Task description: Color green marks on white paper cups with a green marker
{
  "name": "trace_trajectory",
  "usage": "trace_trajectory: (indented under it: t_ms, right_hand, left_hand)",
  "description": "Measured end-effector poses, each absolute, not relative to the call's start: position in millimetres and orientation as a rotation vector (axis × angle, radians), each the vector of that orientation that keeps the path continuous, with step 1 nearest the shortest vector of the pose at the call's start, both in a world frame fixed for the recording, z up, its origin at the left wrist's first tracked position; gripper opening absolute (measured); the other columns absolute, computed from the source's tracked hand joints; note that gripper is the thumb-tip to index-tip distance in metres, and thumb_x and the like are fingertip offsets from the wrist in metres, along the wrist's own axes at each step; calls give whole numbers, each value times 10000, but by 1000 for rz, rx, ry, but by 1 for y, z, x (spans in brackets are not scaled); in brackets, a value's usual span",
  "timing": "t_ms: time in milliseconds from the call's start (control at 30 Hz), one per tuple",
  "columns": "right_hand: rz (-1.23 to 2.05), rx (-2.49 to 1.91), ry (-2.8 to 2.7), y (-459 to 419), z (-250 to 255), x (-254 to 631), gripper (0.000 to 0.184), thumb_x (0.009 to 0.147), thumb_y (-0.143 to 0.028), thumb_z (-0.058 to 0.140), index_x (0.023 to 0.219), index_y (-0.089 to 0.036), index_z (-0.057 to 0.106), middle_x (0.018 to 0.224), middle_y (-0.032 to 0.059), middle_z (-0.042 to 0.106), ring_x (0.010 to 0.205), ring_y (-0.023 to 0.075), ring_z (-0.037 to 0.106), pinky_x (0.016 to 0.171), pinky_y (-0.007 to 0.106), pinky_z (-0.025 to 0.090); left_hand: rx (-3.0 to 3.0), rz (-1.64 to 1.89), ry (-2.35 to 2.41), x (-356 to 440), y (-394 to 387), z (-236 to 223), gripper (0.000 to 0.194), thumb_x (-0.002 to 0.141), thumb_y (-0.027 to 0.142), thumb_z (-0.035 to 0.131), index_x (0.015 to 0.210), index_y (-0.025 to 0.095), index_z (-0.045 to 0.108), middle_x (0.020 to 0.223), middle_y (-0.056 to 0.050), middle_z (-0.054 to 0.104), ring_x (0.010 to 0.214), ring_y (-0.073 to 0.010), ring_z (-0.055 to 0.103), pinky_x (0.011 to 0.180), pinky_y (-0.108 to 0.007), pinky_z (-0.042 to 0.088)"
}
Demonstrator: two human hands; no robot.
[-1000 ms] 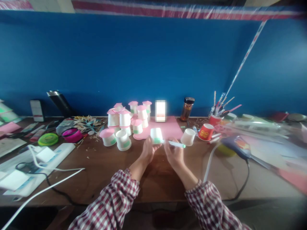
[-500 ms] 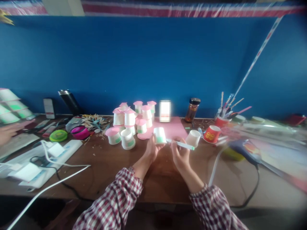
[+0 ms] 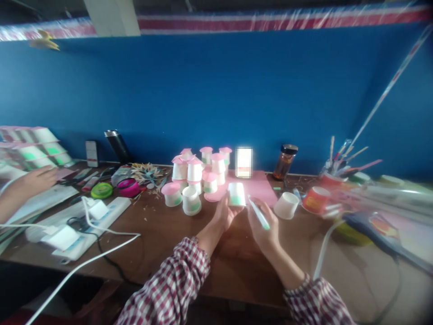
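Observation:
My left hand (image 3: 223,213) is closed round a white paper cup (image 3: 236,192) that is upside down and has a green patch on its side. Between the fingers of my right hand (image 3: 267,225) is a white marker pen (image 3: 260,213) with a green end, its tip apart from the cup. A plain white paper cup (image 3: 286,205) stands just right of that hand. To the left are several white cups with pink paper tops (image 3: 194,170), some stacked, and an open white cup (image 3: 191,201) in front of them. Pink paper (image 3: 260,187) lies behind my hands.
A power strip (image 3: 118,210) with white cables lies at left, near another person's hand (image 3: 37,183). A glue gun (image 3: 372,228), a red paper cup (image 3: 316,199) and a pen holder (image 3: 333,180) are at right. A dark-lidded bottle (image 3: 286,162) stands behind.
The pen has swung from nearly level to steeply slanted, and its tip has moved off the cup. The view has shifted left. The other person's hand shows more fully at left.

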State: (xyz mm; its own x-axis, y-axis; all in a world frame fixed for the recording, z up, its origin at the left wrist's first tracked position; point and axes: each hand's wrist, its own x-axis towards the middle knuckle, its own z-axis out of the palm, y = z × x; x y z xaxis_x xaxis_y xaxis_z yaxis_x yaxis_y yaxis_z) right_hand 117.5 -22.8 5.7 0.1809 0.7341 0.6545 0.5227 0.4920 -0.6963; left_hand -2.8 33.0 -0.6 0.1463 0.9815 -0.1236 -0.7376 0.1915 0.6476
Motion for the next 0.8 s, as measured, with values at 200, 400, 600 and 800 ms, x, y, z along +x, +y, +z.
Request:
trace_trajectory:
  t_ms: [200,400,600,800]
  right_hand:
    - [154,-1127,-1539,1,22,128,205,866,-278,542,1025,-189,635,864,63,687,743,187,648,676,308,532]
    - [192,-1077,-1550,7,21,131,216,881,-298,532,1013,-178,655,908,80,683,776,192,645,651,291,527]
    - [247,-1136,-1561,-5,15,134,203,885,-307,527,984,-178,649,862,73,674,702,180,622,602,277,512]
    - [138,-1085,-1639,-7,17,135,145,879,-259,524,957,-195,629,823,59,652,697,178,613,612,280,507]
  left_hand:
    - [478,1305,581,-7,38,0,498,774,572,562,1004,132,605,861,-81,630,728,-169,578,681,-330,495]
    - [429,1307,547,-4,36,-4,451,795,543,551,998,142,585,822,-58,622,725,-167,586,690,-332,493]
    - [377,1278,583,0,36,-4,320,824,420,558,952,128,580,818,-72,633,719,-168,592,682,-319,491]
    - [312,1255,603,0,38,-4,394,826,429,563,1072,121,571,802,-80,643,719,-177,608,689,-312,493]
